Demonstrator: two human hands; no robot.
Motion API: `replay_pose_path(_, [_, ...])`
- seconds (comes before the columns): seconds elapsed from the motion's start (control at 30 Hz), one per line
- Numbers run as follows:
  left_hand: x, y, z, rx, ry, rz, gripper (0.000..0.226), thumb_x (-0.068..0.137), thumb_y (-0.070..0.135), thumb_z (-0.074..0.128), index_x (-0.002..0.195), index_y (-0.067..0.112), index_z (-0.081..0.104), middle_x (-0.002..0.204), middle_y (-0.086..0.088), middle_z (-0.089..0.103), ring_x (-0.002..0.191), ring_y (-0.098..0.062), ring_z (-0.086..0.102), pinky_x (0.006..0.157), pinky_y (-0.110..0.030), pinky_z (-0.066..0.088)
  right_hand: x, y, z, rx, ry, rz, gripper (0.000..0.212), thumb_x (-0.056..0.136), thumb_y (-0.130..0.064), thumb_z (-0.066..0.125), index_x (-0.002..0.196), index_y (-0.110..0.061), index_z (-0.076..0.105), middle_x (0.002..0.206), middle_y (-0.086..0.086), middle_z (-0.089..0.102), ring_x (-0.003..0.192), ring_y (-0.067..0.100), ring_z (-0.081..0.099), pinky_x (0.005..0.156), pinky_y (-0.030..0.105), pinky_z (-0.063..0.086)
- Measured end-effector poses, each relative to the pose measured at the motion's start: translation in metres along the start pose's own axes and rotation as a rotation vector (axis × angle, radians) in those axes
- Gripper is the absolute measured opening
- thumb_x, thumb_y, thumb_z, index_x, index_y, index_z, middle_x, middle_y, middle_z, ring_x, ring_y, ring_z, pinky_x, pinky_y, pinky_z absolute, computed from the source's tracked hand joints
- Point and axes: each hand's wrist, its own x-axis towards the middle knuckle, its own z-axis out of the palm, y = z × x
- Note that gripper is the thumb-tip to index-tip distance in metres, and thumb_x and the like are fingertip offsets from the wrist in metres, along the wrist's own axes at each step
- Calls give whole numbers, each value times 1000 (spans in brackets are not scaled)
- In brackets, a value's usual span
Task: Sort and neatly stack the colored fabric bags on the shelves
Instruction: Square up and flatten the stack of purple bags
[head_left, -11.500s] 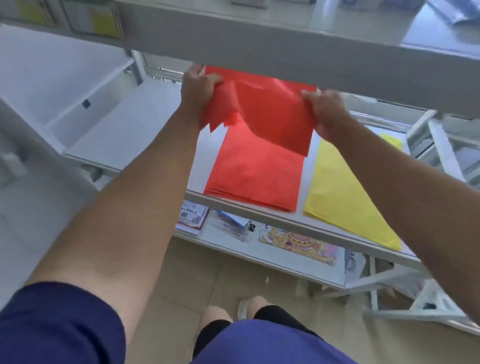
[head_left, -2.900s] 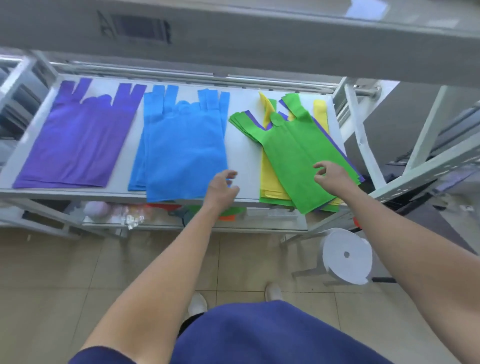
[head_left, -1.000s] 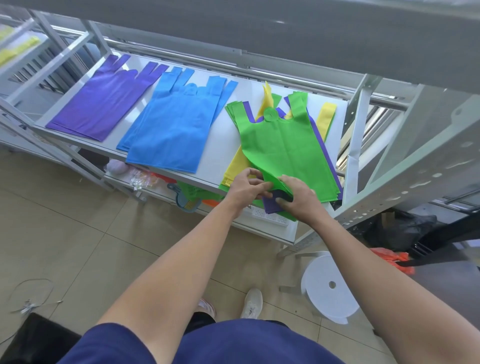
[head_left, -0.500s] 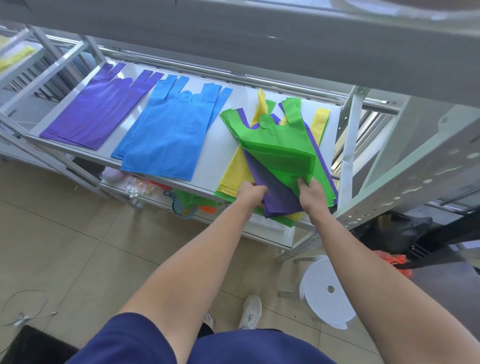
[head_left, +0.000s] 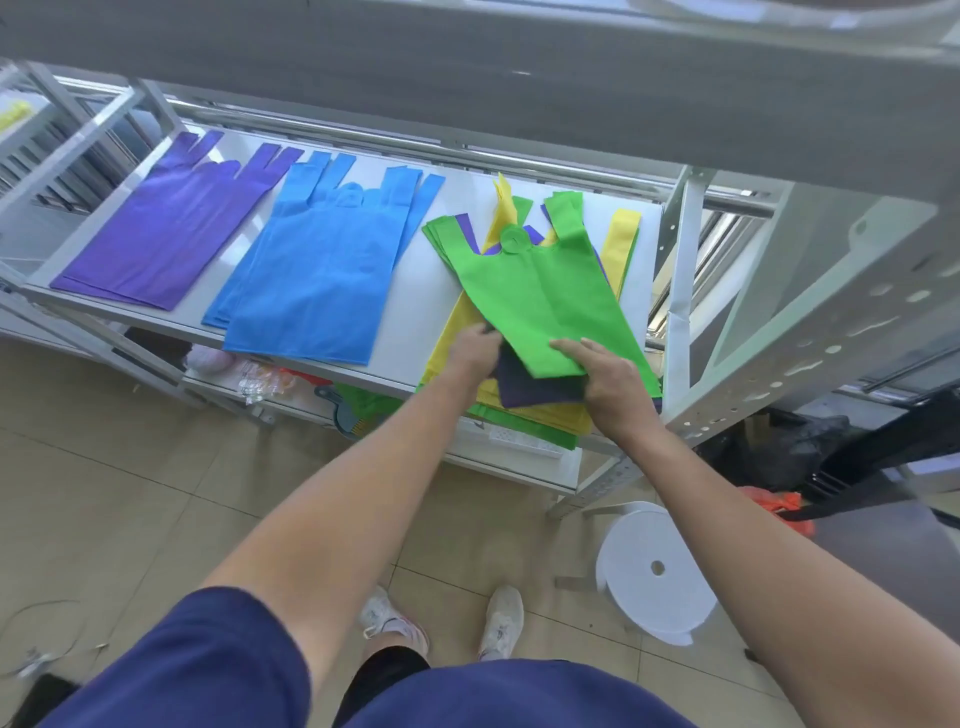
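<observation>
We are looking at a white metal shelf (head_left: 415, 322) that is carrying, from left to right, a purple stack (head_left: 176, 239), a blue stack (head_left: 322, 275) just beside it, and a jumbled pile (head_left: 540, 291) of green, yellow and purple bags overhanging its front edge.

Your site reads as a shop stockroom, slotted steel racks (head_left: 810, 332), bags (head_left: 322, 275) piled by colour, packaged goods (head_left: 260, 376) on the lower shelf (head_left: 519, 462), tiled floor (head_left: 130, 493), plastic stool (head_left: 639, 597).

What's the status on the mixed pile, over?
Right hand pinches top green bag corner. Left hand tucked under it on purple bag, grip hidden. Yellow bags lie beneath, unsorted.
</observation>
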Motion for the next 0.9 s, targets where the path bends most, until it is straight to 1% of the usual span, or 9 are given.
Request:
replay_pose_path(0.1, [-14, 26, -56, -316, 76, 37, 14, 96, 6, 56, 93, 9, 69, 80, -7, 72, 69, -21, 68, 62, -30, 58, -8, 4, 12, -249, -107, -140, 72, 93, 11, 43, 150, -33, 52, 150, -4, 56, 149, 24, 42, 114, 49, 41])
replay_pose_path(0.23, [-42, 58, -128, -614, 183, 48, 17, 97, 15, 51, 85, 10, 63, 65, -3, 66, 54, -17, 66, 50, -24, 52, -20, 0, 22, -330, -259, -92, 73, 92, 5, 31, 155, -31, 44, 160, -5, 43, 155, 23, 29, 119, 45, 33])
replay_pose_path(0.4, [-79, 96, -141, -741, 170, 189, 48, 100, 12, 47, 56, 7, 66, 56, -6, 60, 51, -21, 62, 49, -23, 51, -21, -5, 18, -396, -484, -79, 80, 85, -20, 53, 160, -34, 32, 172, -1, 17, 159, 22, 11, 125, 53, 15])
replay_pose_path(0.47, [-91, 108, -135, -750, 124, 257, 56, 101, 12, 45, 50, 9, 69, 56, -6, 61, 52, -20, 64, 51, -23, 52, -17, -10, 10, -366, -569, -32, 79, 86, -20, 53, 161, -35, 30, 172, -1, 14, 159, 21, 10, 126, 55, 14])
replay_pose_path(0.53, [-101, 115, -134, -752, 69, 280, 37, 95, 15, 52, 69, 8, 76, 77, -9, 68, 69, -22, 69, 68, -27, 53, -10, -21, 2, -291, -561, 28, 64, 95, -22, 49, 158, -30, 40, 169, 2, 25, 156, 22, 23, 125, 56, 22])
replay_pose_path(0.6, [-105, 114, -140, -808, 11, 241, 26, 89, 19, 56, 92, 3, 76, 106, -14, 66, 93, -27, 67, 86, -28, 49, -5, -44, -1, -74, -446, 91, 46, 102, -27, 50, 148, -19, 55, 159, 9, 46, 145, 25, 43, 120, 49, 34])
replay_pose_path(0.67, [-111, 107, -147, -821, -35, 221, 31, 90, 19, 51, 98, 0, 74, 113, -14, 67, 105, -26, 65, 83, -23, 53, -3, -79, -1, 439, -357, 263, 45, 103, -43, 50, 134, -13, 65, 146, 13, 59, 133, 29, 55, 110, 46, 45])
replay_pose_path(0.77, [-127, 83, -167, -765, -64, 192, 43, 81, 14, 56, 121, -1, 62, 115, -17, 63, 102, -27, 65, 83, -29, 56, 2, -122, 14, 1354, -586, 562, 69, 98, -64, 46, 131, -6, 61, 140, 23, 61, 123, 40, 61, 101, 52, 51])
replay_pose_path(0.9, [-158, 35, -225, -578, 46, 76, 71, 69, 17, 63, 138, 1, 61, 124, -16, 65, 103, -33, 65, 85, -41, 57, 7, -164, 33, 1419, -665, 530, 54, 98, -38, 61, 140, -5, 52, 108, 5, 79, 99, 24, 76, 83, 36, 62])
